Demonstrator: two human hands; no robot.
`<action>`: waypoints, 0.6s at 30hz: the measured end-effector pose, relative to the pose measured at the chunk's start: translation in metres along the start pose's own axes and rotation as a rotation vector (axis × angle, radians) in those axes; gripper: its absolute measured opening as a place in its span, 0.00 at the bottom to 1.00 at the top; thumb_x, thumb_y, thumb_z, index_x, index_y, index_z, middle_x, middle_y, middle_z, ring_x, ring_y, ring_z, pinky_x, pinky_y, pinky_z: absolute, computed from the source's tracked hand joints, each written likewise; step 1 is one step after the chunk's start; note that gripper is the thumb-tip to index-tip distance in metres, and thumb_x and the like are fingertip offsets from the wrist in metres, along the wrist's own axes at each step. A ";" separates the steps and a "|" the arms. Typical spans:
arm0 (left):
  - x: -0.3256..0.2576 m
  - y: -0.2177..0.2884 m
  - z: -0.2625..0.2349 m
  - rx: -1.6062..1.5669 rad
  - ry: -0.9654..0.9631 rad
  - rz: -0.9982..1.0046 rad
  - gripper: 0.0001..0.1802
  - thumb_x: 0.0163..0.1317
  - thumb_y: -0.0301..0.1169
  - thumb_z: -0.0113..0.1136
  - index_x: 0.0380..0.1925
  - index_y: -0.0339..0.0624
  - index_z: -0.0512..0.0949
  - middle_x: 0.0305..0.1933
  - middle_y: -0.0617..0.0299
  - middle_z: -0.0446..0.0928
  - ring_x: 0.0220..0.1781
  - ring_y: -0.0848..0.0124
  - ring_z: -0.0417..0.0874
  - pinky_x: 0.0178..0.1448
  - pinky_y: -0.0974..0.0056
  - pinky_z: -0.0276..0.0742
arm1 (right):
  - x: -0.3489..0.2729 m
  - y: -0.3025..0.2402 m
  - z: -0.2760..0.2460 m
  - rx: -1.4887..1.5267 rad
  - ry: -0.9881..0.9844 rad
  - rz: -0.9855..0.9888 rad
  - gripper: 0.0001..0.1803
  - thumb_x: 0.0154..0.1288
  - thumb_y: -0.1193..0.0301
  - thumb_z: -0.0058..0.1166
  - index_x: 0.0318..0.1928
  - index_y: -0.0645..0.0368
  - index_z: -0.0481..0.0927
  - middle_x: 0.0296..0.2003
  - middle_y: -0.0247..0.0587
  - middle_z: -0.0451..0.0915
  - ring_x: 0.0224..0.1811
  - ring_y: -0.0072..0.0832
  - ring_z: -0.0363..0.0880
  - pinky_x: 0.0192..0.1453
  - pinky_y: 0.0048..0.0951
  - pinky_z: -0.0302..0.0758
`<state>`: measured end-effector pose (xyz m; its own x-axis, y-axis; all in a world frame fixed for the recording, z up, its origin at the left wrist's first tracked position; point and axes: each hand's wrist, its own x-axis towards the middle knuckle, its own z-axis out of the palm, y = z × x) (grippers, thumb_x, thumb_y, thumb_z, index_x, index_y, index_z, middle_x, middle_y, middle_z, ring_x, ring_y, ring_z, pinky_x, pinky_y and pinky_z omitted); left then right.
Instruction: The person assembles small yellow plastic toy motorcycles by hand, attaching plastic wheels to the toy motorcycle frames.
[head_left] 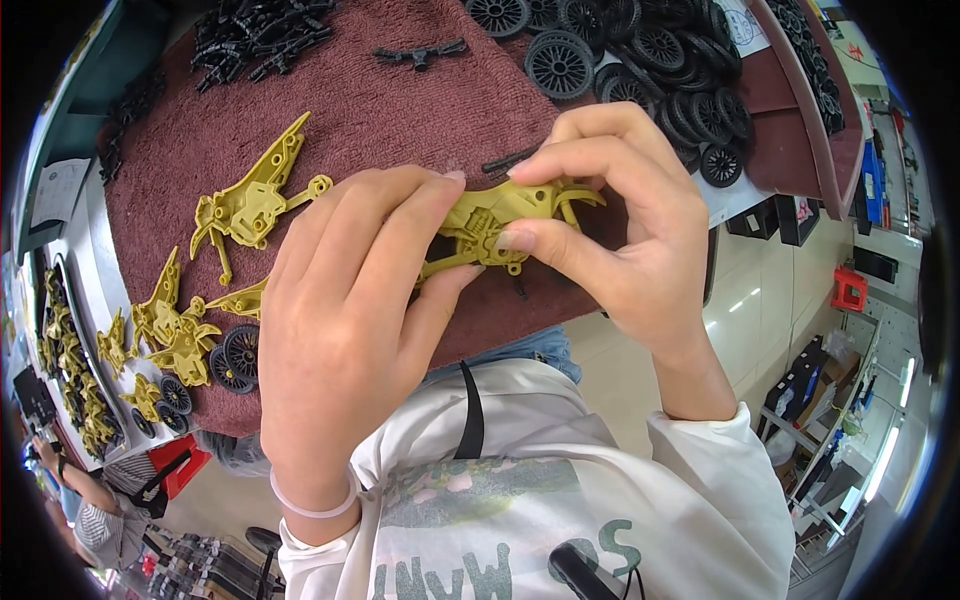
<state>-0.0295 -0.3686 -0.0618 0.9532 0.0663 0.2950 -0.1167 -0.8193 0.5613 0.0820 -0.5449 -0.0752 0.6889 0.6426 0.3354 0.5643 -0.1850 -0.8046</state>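
A mustard-yellow plastic toy motorcycle body (490,225) is held between both hands above a maroon towel. My left hand (345,300) is closed round its left end and hides much of it. With thumb and bent fingers, my right hand (625,215) pinches the right end, near a curved fork-like piece. Left of my left hand lies a loose yellow half of a motorcycle body (250,210), its inner side showing pegs and ribs. Behind the held body, a thin black part (508,160) is partly hidden by my right hand.
On the maroon towel (400,120) lie a pile of small black parts (260,40) and a single black handlebar-like part (420,54). Many black spoked wheels (660,60) are heaped at the far right. More yellow bodies (175,335) and wheels (240,352) sit at left, beside a full tray (120,430).
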 end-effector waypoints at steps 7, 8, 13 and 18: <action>-0.003 0.004 0.002 -0.026 0.022 -0.063 0.24 0.46 0.22 0.70 0.48 0.36 0.81 0.52 0.52 0.80 0.52 0.55 0.82 0.60 0.57 0.75 | -0.001 0.003 0.002 -0.143 -0.006 -0.068 0.18 0.47 0.73 0.74 0.39 0.63 0.84 0.40 0.38 0.74 0.39 0.23 0.75 0.41 0.21 0.71; -0.002 0.005 0.001 -0.026 0.021 -0.063 0.24 0.46 0.22 0.70 0.48 0.36 0.81 0.52 0.52 0.80 0.52 0.55 0.82 0.60 0.57 0.75 | -0.001 0.002 0.001 -0.148 -0.015 -0.053 0.18 0.47 0.72 0.74 0.39 0.63 0.84 0.40 0.38 0.74 0.39 0.24 0.75 0.41 0.21 0.72; -0.003 0.010 0.001 -0.029 0.010 -0.162 0.22 0.47 0.21 0.69 0.47 0.35 0.81 0.51 0.53 0.80 0.53 0.56 0.81 0.59 0.58 0.75 | 0.001 0.001 0.001 -0.143 -0.041 -0.032 0.17 0.48 0.71 0.74 0.39 0.63 0.84 0.40 0.39 0.74 0.39 0.25 0.75 0.43 0.23 0.72; -0.004 0.017 0.004 -0.007 0.042 -0.194 0.21 0.48 0.22 0.69 0.46 0.36 0.81 0.51 0.54 0.81 0.52 0.56 0.81 0.58 0.58 0.75 | -0.002 -0.003 0.001 -0.149 -0.032 -0.011 0.17 0.49 0.71 0.73 0.39 0.63 0.84 0.40 0.39 0.73 0.40 0.25 0.74 0.44 0.23 0.72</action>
<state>-0.0340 -0.3850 -0.0571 0.9457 0.2462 0.2125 0.0658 -0.7848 0.6163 0.0787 -0.5450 -0.0733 0.6686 0.6682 0.3265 0.6351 -0.2846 -0.7181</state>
